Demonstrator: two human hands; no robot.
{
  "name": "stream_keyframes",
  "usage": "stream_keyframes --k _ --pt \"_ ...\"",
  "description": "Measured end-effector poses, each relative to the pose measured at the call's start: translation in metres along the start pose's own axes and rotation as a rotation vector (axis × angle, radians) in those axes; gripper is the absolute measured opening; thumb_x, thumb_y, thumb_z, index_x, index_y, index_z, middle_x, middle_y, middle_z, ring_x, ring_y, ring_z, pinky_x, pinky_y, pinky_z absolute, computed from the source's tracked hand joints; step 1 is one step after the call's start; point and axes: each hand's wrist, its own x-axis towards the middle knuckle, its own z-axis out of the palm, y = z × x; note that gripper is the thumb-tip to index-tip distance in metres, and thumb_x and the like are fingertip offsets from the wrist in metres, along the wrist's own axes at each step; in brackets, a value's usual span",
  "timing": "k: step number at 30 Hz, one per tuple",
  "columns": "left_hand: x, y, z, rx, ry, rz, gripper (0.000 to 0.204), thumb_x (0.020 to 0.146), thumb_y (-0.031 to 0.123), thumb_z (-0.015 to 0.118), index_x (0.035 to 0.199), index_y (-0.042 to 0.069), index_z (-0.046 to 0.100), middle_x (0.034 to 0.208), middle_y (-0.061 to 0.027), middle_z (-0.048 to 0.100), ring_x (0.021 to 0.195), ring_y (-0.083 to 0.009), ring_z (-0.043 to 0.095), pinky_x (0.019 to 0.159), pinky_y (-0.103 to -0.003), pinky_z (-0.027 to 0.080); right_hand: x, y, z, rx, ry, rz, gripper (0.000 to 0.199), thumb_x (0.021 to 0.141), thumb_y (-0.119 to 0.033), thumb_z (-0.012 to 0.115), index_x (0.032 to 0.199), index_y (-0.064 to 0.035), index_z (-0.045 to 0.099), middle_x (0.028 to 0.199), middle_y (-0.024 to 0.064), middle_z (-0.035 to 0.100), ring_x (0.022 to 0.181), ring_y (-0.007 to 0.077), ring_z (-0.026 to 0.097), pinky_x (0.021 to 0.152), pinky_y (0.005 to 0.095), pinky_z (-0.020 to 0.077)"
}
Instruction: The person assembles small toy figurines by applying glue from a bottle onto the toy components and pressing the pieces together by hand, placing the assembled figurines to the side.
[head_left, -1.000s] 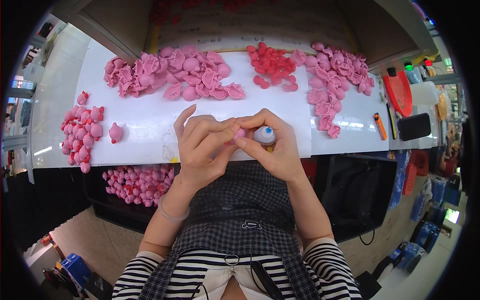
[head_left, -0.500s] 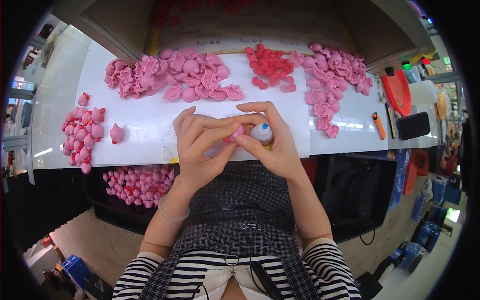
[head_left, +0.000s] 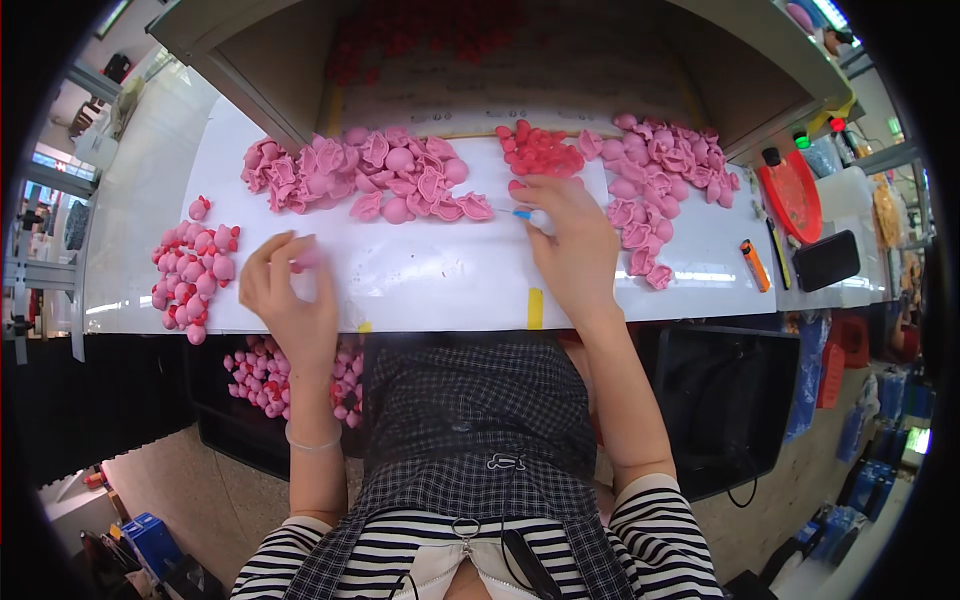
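Observation:
My left hand point(head_left: 285, 290) is raised over the left part of the white work surface. Its fingers are closed on a small pink figure point(head_left: 307, 257), smeared by motion. My right hand point(head_left: 575, 245) reaches to the near edge of the pile of small red parts point(head_left: 540, 150), fingertips close to them. A small squeeze bottle is in its grasp; only the blue tip point(head_left: 522, 214) shows and the palm hides the body. Whether these fingers touch a red part, I cannot tell. Left of my left hand lies a cluster of pink figures with red parts point(head_left: 190, 275).
Hollow pink shells point(head_left: 400, 165) lie in a heap at the back, with another pink heap point(head_left: 660, 175) at back right. An orange cutter point(head_left: 755, 266), a black phone point(head_left: 827, 260) and a red tray point(head_left: 790, 195) sit far right. Below the edge stands a black bin point(head_left: 720, 400).
My hands have moved apart. The left went left with the pink figure, and the right went forward to the red parts with the bottle. The lone figure beside the left cluster is no longer seen apart.

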Motion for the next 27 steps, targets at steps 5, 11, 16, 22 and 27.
stream_keyframes --k 5,11,16,22,27 --pt "0.010 0.019 0.010 -0.061 0.037 0.044 0.033 0.074 0.004 0.073 0.106 0.008 0.066 0.111 -0.0112 0.065 0.106 -0.0299 0.057 0.100 -0.042 0.037 0.000 -0.004 0.010 -0.037 -0.034 0.066 0.029 0.076 0.002 0.071 0.103 -0.0084 0.069 0.100 0.0081 0.068 0.094 0.0294 0.066 0.077 0.0336 0.0551" --pt "0.016 0.059 0.066 -0.450 -0.105 0.276 0.035 0.071 0.005 0.069 0.105 0.007 0.067 0.110 -0.0118 0.066 0.109 -0.0326 0.059 0.099 -0.048 0.041 -0.003 0.010 0.016 0.235 0.005 0.023 0.009 0.087 0.000 0.066 0.096 0.0008 0.067 0.091 0.0115 0.069 0.086 0.0185 0.066 0.077 0.0312 0.0519" --pt "0.045 0.082 0.019 -0.437 0.111 0.283 0.028 0.070 0.011 0.081 0.096 0.013 0.070 0.100 -0.0032 0.068 0.097 -0.0225 0.060 0.098 -0.043 0.040 -0.007 0.003 0.009 0.275 0.009 0.109 0.008 0.093 -0.003 0.063 0.098 0.0029 0.064 0.086 0.0095 0.066 0.082 0.0145 0.063 0.074 0.0277 0.0516" --pt "0.086 0.087 -0.116 -0.414 0.618 0.379 0.018 0.074 0.014 0.085 0.088 0.014 0.074 0.086 0.0011 0.067 0.087 -0.0165 0.058 0.086 -0.031 0.040 -0.008 0.006 0.015 0.452 0.012 0.160 0.008 0.094 -0.005 0.063 0.096 0.0028 0.063 0.085 0.0076 0.066 0.077 0.0129 0.061 0.072 0.0267 0.0507" --pt "0.064 0.083 -0.276 -0.224 0.816 0.926 0.040 0.103 0.055 0.039 0.109 0.020 0.058 0.094 0.0067 0.056 0.097 -0.0146 0.048 0.099 -0.039 0.031 -0.006 0.006 0.011 0.422 0.039 0.049 0.007 0.093 -0.005 0.063 0.094 0.0022 0.062 0.085 0.0067 0.066 0.079 0.0116 0.060 0.072 0.0257 0.0495"
